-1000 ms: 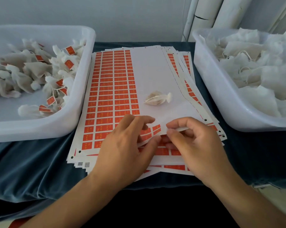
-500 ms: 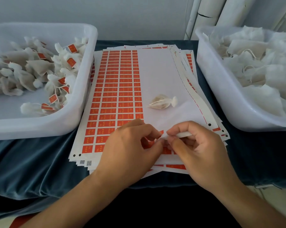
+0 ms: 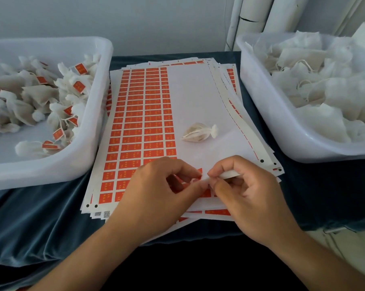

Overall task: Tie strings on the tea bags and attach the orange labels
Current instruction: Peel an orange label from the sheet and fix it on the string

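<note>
No words or numbers are coming through sharply enough to read. The orange labels (image 3: 142, 131) on the label sheet (image 3: 198, 97) are showing small yellow marks, too blurred to make out. Two small square codes (image 3: 103, 214), just left of the left hand's fingers (image 3: 190, 171) on the sheet's near margin, are showing as printed patterns only, nothing legible.

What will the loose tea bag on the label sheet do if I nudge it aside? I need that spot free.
The tea bag would probably slide easily, since it looks small and light on the smooth sheet. Its soft, crumpled pouch would likely squash rather than roll far. Its gathered, tied end may make it pivot when pushed off-centre.
</note>
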